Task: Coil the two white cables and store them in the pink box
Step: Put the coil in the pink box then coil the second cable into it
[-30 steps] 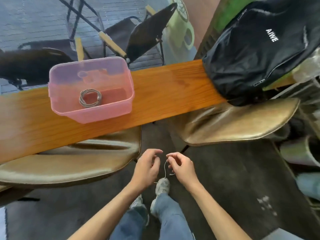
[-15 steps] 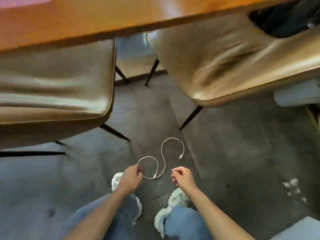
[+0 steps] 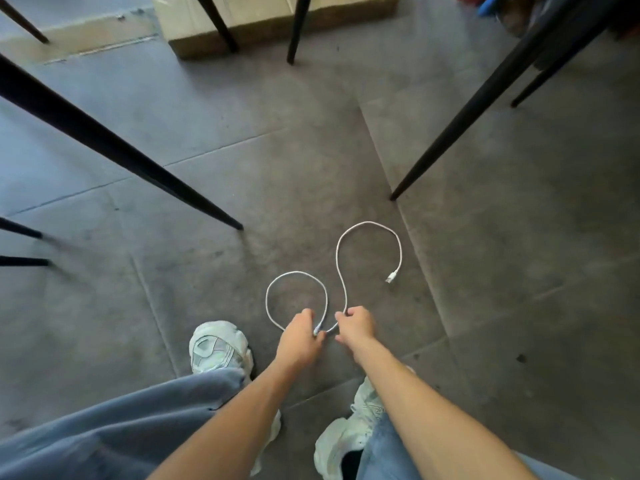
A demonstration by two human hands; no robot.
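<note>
A white cable (image 3: pixel 338 251) lies on the grey floor in an S shape, with a small loop on the left and a larger arc on the right ending in a free plug (image 3: pixel 391 277). My left hand (image 3: pixel 300 336) pinches the cable's near end, at the plug by the small loop. My right hand (image 3: pixel 354 323) grips the cable just to the right, where it rises toward the big arc. The pink box and the other cable are out of view.
Black chair legs (image 3: pixel 138 161) slant in from the left, and another leg (image 3: pixel 450 140) stands at the right of the cable. A cardboard box (image 3: pixel 263 26) sits at the back. My pale sneakers (image 3: pixel 218 348) are planted beside the hands.
My view dropped from the table and pink box down to the floor. The cable fell from my hands onto the floor, and both hands reached down and took hold of it.
</note>
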